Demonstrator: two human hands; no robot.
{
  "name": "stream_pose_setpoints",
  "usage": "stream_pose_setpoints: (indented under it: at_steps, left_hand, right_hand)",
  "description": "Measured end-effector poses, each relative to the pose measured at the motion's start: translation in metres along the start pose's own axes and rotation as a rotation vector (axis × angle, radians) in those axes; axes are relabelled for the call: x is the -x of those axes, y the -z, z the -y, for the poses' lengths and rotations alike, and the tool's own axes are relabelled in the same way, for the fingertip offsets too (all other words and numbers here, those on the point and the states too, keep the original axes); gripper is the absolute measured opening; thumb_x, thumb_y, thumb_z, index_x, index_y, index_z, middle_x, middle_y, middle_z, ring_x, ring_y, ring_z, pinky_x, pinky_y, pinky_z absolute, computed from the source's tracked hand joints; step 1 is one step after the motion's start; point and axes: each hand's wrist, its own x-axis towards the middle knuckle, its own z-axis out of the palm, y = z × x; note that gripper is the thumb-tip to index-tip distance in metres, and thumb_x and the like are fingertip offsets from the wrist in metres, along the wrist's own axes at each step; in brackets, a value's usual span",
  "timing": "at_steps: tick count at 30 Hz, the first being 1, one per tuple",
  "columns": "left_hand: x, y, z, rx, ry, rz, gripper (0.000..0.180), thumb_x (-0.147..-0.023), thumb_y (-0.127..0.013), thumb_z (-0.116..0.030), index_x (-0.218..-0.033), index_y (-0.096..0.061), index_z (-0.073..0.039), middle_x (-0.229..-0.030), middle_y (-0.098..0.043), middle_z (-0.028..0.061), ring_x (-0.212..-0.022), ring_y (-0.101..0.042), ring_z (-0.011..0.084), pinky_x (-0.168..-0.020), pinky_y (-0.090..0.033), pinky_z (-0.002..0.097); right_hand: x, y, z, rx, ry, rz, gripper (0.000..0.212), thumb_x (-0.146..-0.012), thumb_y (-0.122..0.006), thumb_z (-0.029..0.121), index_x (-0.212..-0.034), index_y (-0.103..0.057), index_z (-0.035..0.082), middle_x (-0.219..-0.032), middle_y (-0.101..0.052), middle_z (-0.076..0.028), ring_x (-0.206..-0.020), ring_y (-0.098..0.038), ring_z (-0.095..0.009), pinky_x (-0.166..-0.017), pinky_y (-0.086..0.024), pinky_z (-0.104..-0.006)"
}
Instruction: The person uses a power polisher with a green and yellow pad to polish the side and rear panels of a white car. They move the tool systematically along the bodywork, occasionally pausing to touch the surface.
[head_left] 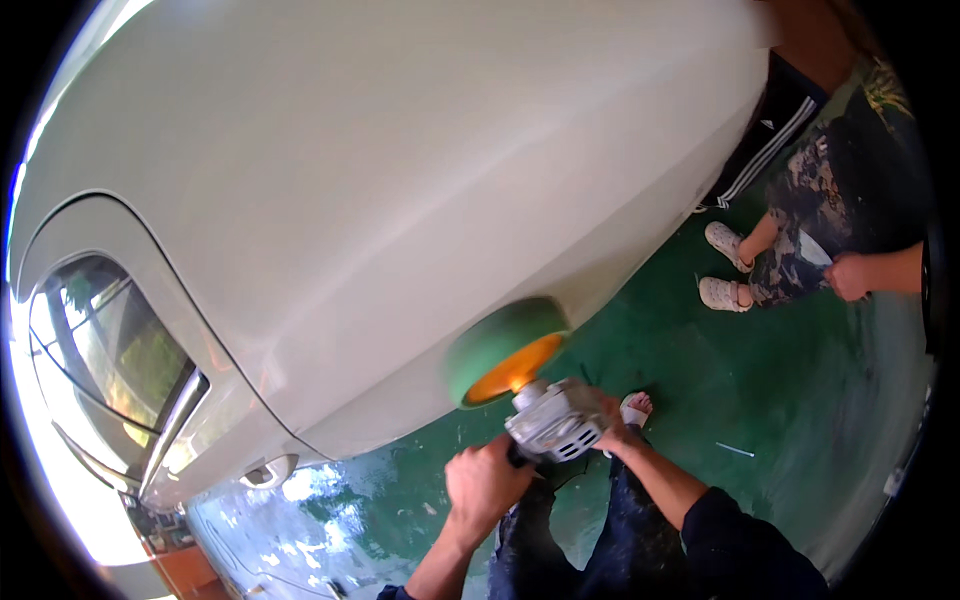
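A power polisher (558, 422) with a silver-grey metal head is held between my two hands. Its round green foam pad (500, 340), orange at the back, rests against or very close to the lower side of a pale car panel (400, 250); the pad's edge is blurred. My left hand (486, 488) is closed at the polisher's left side, around a dark part that is mostly covered. On the right side of the tool, my right hand (612, 428) grips the body, its fingers partly hidden behind the metal housing.
At left are the car's window (110, 350) and door handle (268, 472). A person in camouflage shorts (800, 220) stands at the right, a white flat piece (813, 248) by one hand. Another person's dark striped trousers (765, 130) show behind. The green floor (690, 370) has a thin stick (735, 449).
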Motion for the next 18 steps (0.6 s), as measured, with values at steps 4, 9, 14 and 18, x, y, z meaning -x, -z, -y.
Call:
stream_pose_setpoints:
  at_steps: [4, 9, 14, 18]
  left_hand:
    - [0.034, -0.008, 0.044, -0.067, 0.103, -0.021, 0.029, -0.07, -0.077, -0.033, -0.079, -0.072, -0.007, -0.064, -0.067, 0.0186, -0.062, -0.068, 0.0394, -0.061, -0.056, 0.0469]
    - [0.064, -0.019, 0.08, 0.238, 0.089, -0.231, 0.034, -0.071, -0.078, -0.015, -0.102, -0.069, -0.004, -0.097, -0.069, 0.0177, -0.093, -0.066, 0.0373, -0.084, -0.051, 0.0449]
    - [0.057, -0.013, 0.068, 0.287, 0.035, -0.265, 0.042, -0.073, -0.078, -0.008, -0.112, -0.066, -0.004, -0.112, -0.068, 0.0163, -0.107, -0.064, 0.0337, -0.095, -0.048, 0.0444]
    - [0.023, -0.008, 0.029, 0.316, -0.086, -0.168, 0.04, -0.073, -0.078, -0.008, -0.111, -0.068, -0.004, -0.11, -0.07, 0.016, -0.105, -0.066, 0.0322, -0.092, -0.051, 0.041]
  right_hand:
    - [-0.011, 0.01, -0.074, 0.165, 0.038, 0.035, 0.052, -0.084, -0.064, 0.033, -0.13, -0.057, 0.008, -0.126, -0.064, -0.013, -0.119, -0.06, -0.028, -0.102, -0.047, -0.0414]
    - [0.001, -0.059, -0.027, 1.599, 0.591, 0.094, 0.043, -0.064, -0.085, 0.03, -0.098, -0.066, 0.01, -0.089, -0.069, -0.011, -0.083, -0.067, -0.033, -0.074, -0.054, -0.0428]
    - [0.003, -0.066, 0.014, 1.555, 0.613, 0.011, 0.042, -0.059, -0.09, 0.034, -0.083, -0.065, 0.01, -0.082, -0.067, -0.011, -0.077, -0.067, -0.034, -0.069, -0.053, -0.0427]
    - [0.021, -0.053, 0.07, 1.482, 0.695, -0.053, 0.037, -0.06, -0.088, 0.026, -0.085, -0.066, 0.01, -0.081, -0.068, -0.012, -0.078, -0.068, -0.035, -0.07, -0.054, -0.0434]
